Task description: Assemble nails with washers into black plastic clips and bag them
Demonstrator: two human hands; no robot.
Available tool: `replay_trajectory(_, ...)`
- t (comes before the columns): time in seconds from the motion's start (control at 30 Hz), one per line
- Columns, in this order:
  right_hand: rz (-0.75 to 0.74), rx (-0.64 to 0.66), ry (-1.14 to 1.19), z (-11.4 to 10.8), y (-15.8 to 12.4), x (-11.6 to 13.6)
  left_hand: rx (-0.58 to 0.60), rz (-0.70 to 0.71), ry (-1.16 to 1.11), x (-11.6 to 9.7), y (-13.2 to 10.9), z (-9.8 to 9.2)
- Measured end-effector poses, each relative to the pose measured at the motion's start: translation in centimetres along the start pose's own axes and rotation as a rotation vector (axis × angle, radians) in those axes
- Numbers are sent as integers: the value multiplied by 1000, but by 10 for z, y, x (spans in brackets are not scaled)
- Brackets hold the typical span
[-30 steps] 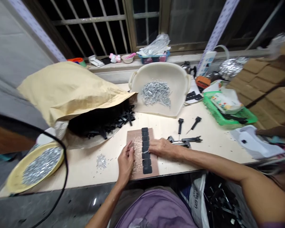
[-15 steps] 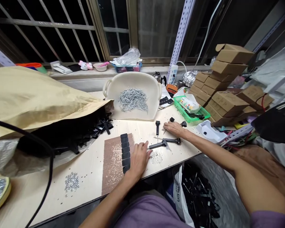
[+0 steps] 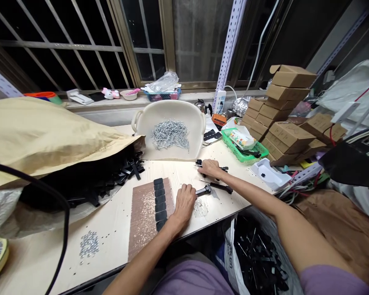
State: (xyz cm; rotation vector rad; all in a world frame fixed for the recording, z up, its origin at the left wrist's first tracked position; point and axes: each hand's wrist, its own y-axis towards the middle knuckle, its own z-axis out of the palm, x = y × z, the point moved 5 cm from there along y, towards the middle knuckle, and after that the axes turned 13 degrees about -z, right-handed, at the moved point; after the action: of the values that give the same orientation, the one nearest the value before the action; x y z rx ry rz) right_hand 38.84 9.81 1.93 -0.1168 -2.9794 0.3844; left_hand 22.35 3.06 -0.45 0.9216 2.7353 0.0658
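Note:
My left hand (image 3: 184,205) lies at the right edge of a brown board (image 3: 143,217), closed around the near end of a black clamp-like part (image 3: 204,190). Beside it on the board is a column of black pads (image 3: 160,203). Farther right, my right hand (image 3: 211,168) is curled over several black parts with metal rods; their ends stick out on both sides of the fingers. Another black part (image 3: 223,187) lies on the table between the hands. Small clear pieces (image 3: 200,207) rest just right of my left hand.
A white basin (image 3: 147,123) of screws stands behind the hands. A large paper sack (image 3: 49,131) of black parts lies left, a green basket (image 3: 249,157) and cardboard boxes (image 3: 290,94) right. Small metal pieces (image 3: 89,244) lie front left. An open bag (image 3: 233,250) hangs below the edge.
My right hand has moved left, drawing the loose black parts together under it. My left hand has curled more and moved slightly right. The camera view has shifted a little.

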Motion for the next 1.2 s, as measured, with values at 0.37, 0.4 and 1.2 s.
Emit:
replay_trajectory(0.37, 141, -293, -106, -76, -32, -72, 280, -656, -1336, 26, 10, 6)
replay_trajectory(0.4, 132, -268, -121, -72, -37, -74, 338, -740, -1494, 24, 11, 10)
replay_trajectory(1.2, 2, -602, 679, -29, -166, -31, 603, -435, -1827, -127, -11, -34)
